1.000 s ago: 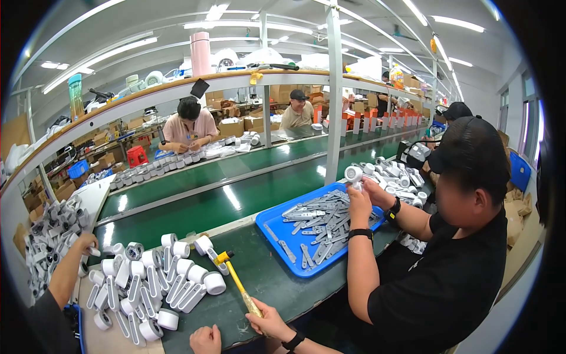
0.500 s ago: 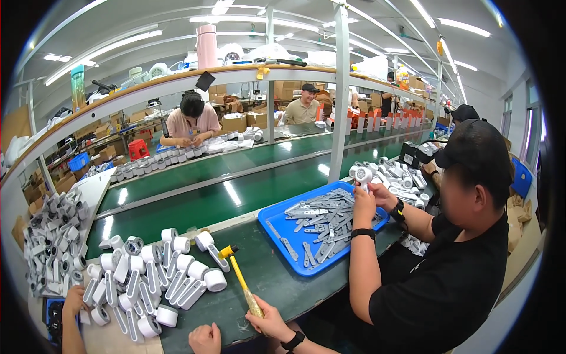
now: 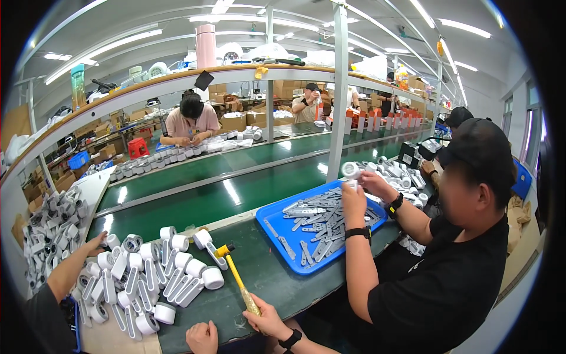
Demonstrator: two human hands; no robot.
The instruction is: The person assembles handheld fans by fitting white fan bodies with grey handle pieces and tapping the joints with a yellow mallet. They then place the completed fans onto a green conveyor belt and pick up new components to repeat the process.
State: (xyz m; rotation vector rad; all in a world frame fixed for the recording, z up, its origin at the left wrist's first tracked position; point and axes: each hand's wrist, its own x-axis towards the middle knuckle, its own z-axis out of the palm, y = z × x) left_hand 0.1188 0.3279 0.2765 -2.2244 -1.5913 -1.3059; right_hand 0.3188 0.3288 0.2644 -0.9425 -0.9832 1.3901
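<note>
**Hammer Head Is Near the Loose White Parts**

Your right hand is closed around the yellow-handled hammer with a black and yellow head, above the dark green tabletop. Your left hand is apart from it, curled loosely at the near edge; I cannot tell whether it holds something.

Please take care with the hammer head: it is just beside the closest of the piled white plastic parts with round heads and looped handles. A sideways swing could knock this part or scratch it, and because the pile is loose, a push may make several slide. If your left hand comes under the head, fingers could be hit.

Compared with half a second earlier, your two hands and the hammer are almost in the same place. The hand of the co-worker on your left has gone from the near side of the pile to its far left corner. Across the line, the seated worker in a black cap now lifts a whitish object.
</note>
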